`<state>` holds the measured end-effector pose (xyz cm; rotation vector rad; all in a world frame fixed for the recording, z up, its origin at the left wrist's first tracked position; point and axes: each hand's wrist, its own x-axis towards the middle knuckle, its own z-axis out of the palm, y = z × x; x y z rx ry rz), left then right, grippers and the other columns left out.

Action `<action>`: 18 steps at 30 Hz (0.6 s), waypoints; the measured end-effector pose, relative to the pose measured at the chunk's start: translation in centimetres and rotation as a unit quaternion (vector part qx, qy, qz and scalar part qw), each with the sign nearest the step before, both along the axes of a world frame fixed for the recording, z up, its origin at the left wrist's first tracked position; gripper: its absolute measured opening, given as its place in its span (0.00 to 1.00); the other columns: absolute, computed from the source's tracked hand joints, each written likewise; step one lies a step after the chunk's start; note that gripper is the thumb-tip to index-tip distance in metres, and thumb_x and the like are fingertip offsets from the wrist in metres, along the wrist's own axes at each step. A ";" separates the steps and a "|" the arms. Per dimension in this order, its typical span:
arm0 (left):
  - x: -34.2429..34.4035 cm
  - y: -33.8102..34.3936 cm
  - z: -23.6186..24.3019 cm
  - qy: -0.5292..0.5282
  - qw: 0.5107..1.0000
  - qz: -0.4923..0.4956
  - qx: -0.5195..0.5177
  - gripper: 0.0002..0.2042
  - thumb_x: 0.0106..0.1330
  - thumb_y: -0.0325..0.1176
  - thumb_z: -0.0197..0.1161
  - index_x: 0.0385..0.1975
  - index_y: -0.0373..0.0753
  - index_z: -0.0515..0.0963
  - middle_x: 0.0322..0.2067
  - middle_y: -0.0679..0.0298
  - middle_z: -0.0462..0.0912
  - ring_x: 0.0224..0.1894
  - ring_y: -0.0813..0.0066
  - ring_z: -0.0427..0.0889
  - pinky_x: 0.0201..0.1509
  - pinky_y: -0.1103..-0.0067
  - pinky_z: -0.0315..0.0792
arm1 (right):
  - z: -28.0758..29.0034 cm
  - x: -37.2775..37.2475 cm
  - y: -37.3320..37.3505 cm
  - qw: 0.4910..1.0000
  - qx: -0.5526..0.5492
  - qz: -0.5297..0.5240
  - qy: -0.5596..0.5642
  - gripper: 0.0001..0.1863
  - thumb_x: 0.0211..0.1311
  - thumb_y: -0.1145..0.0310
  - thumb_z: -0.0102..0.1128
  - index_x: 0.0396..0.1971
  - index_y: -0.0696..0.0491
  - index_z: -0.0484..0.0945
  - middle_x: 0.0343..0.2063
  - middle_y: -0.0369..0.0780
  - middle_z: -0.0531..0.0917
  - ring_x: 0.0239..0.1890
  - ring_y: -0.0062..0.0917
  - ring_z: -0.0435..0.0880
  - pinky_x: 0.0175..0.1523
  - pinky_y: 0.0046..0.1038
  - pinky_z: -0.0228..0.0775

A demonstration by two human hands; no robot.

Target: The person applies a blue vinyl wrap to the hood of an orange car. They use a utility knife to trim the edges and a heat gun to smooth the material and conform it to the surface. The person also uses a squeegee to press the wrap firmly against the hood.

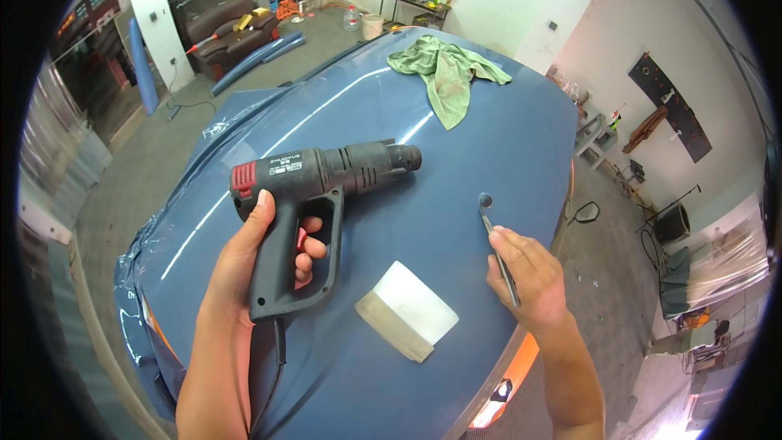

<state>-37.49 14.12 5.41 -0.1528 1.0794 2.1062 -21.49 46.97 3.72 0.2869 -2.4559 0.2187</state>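
My left hand (269,232) is wrapped round the handle of a black heat gun (330,167), fingers by its red trigger. Its nozzle points right over the car hood (391,224), which is covered in blue-grey film. My right hand (529,273) pinches a slim metal stick with a small round head (486,202); the head is close to the hood, but whether it touches I cannot tell. Between my hands lies a white squeegee (415,305) with a greyish-beige edge strip. Farther up the hood a crumpled green cloth (444,73) is spread.
Loose shiny film (130,310) hangs along the hood's left side. The heat gun's cord (279,358) runs down by my left forearm. Orange bodywork (513,375) shows at the lower right. Beyond are a brown sofa (232,33), a bucket (372,26) and a grey stool (596,138).
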 end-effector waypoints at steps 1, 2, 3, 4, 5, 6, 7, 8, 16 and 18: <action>0.0 0.0 0.0 0.001 1.000 -0.003 0.005 0.34 0.77 0.63 0.50 0.48 0.28 0.78 0.31 0.52 0.87 0.26 0.73 0.85 0.29 0.80 0.79 | 0.1 0.0 0.0 1.000 -0.002 -0.001 -0.001 0.23 0.50 0.83 0.71 0.50 0.59 0.82 0.46 0.47 0.87 0.41 0.39 0.89 0.46 0.33 0.84; 0.1 0.1 0.1 0.002 1.000 -0.003 0.005 0.34 0.77 0.63 0.51 0.48 0.28 0.78 0.31 0.52 0.87 0.26 0.73 0.85 0.29 0.80 0.79 | 0.1 -0.1 0.0 1.000 -0.009 -0.002 -0.003 0.23 0.50 0.83 0.71 0.50 0.60 0.82 0.46 0.47 0.88 0.41 0.39 0.89 0.46 0.33 0.84; 0.1 0.2 0.1 0.002 1.000 0.004 -0.006 0.34 0.77 0.63 0.51 0.48 0.28 0.78 0.31 0.52 0.87 0.26 0.73 0.85 0.29 0.80 0.79 | 0.2 -0.1 -0.1 1.000 -0.016 -0.004 -0.005 0.23 0.51 0.83 0.71 0.50 0.60 0.82 0.45 0.48 0.88 0.41 0.39 0.89 0.46 0.33 0.84; 0.2 0.3 0.1 -0.002 1.000 0.008 0.002 0.34 0.77 0.62 0.51 0.48 0.26 0.77 0.30 0.52 0.87 0.24 0.74 0.85 0.27 0.80 0.79 | 0.2 -0.1 -0.2 0.999 -0.031 -0.006 -0.009 0.22 0.51 0.83 0.71 0.49 0.60 0.82 0.45 0.48 0.88 0.41 0.39 0.89 0.46 0.33 0.84; 0.3 0.4 0.1 -0.006 1.000 0.020 -0.001 0.35 0.77 0.61 0.52 0.49 0.25 0.77 0.29 0.52 0.87 0.23 0.74 0.85 0.25 0.81 0.79 | 0.2 -0.1 -0.3 1.000 -0.026 -0.008 -0.002 0.22 0.51 0.83 0.71 0.49 0.60 0.82 0.45 0.48 0.88 0.41 0.39 0.89 0.46 0.33 0.84; 0.3 0.5 0.2 -0.007 0.999 0.033 -0.006 0.35 0.77 0.60 0.53 0.49 0.23 0.77 0.28 0.52 0.87 0.22 0.74 0.85 0.23 0.81 0.79 | 0.2 -0.1 -0.4 1.000 -0.029 -0.010 0.002 0.21 0.51 0.83 0.71 0.49 0.60 0.83 0.45 0.48 0.88 0.41 0.38 0.89 0.46 0.33 0.84; 0.3 0.5 0.2 -0.009 0.999 0.032 -0.004 0.35 0.77 0.60 0.53 0.49 0.23 0.77 0.28 0.52 0.87 0.22 0.74 0.85 0.23 0.81 0.79 | 0.1 -0.1 -0.4 0.999 -0.037 -0.015 -0.002 0.21 0.51 0.83 0.71 0.48 0.60 0.83 0.45 0.48 0.88 0.41 0.38 0.89 0.46 0.33 0.84; 0.4 0.5 0.3 -0.008 0.999 0.032 -0.005 0.35 0.77 0.60 0.53 0.49 0.23 0.77 0.28 0.52 0.87 0.21 0.74 0.85 0.23 0.81 0.79 | 0.0 0.0 -0.6 0.999 -0.032 -0.015 0.008 0.21 0.51 0.83 0.71 0.48 0.60 0.83 0.45 0.48 0.88 0.41 0.38 0.89 0.46 0.33 0.84; 0.5 0.6 0.6 -0.012 0.999 0.038 -0.013 0.34 0.77 0.59 0.55 0.48 0.23 0.77 0.27 0.52 0.86 0.21 0.73 0.85 0.24 0.82 0.79 | -0.2 0.5 0.0 0.999 -0.045 -0.015 -0.002 0.21 0.51 0.80 0.73 0.48 0.58 0.84 0.45 0.46 0.88 0.44 0.40 0.88 0.49 0.35 0.82; 0.5 0.6 0.6 -0.013 0.999 0.040 -0.016 0.34 0.77 0.59 0.55 0.48 0.23 0.77 0.27 0.52 0.86 0.21 0.74 0.85 0.24 0.82 0.79 | -0.3 0.5 0.2 0.998 -0.069 -0.008 -0.004 0.21 0.51 0.80 0.72 0.49 0.58 0.84 0.46 0.46 0.89 0.44 0.40 0.88 0.49 0.34 0.81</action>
